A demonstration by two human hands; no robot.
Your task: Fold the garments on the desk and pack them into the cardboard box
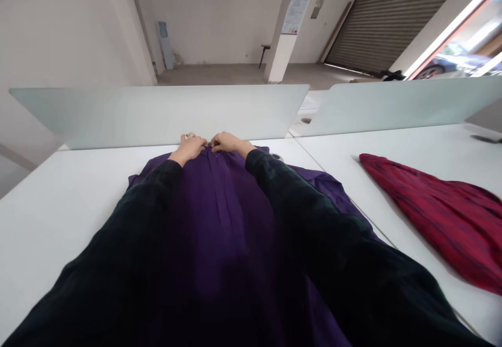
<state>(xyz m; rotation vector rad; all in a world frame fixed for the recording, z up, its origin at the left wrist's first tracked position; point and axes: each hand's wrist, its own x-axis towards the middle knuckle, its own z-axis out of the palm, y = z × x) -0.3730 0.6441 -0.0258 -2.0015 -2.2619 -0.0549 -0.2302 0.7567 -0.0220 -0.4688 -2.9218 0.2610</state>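
Note:
A purple shirt (219,195) lies spread front up on the white table (90,190), its collar end towards the glass panel and its button strip running down the middle. At the collar, my left hand (191,147) pinches the cloth left of the strip. Close beside it, my right hand (228,143) grips the collar edge from the other side, fingers bent together. The fingertips of both hands nearly meet, and whatever small part lies between them is hidden. One purple sleeve stretches out to the right under my right forearm.
Frosted glass panels (176,114) stand along the table's far edge. A red garment (435,200) lies on the table at the right. Near the shirt's right shoulder sits a small round grey object (276,157). A seam runs between the tabletops.

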